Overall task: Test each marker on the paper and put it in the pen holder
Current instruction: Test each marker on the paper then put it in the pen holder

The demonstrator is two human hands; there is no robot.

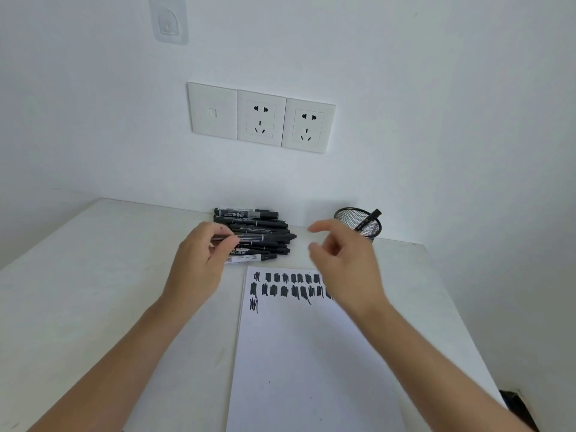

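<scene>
A pile of black markers (pixel 260 227) lies at the back of the white table, near the wall. My left hand (pixel 199 260) is at the pile's left end and pinches one marker (pixel 252 237) by its end. My right hand (pixel 343 260) hovers empty over the paper's top right corner, thumb and fingers spread and loosely bent. The white paper (pixel 311 353) carries two rows of black scribbles and one more below them. A black mesh pen holder (pixel 358 224) stands at the back right with one marker (pixel 371 218) leaning in it.
The white table (pixel 93 291) meets the wall behind the markers. Three white wall plates, two of them sockets (pixel 261 118), sit above the pile. The table's right edge runs close to the paper, with a dark object (pixel 517 406) on the floor beyond it.
</scene>
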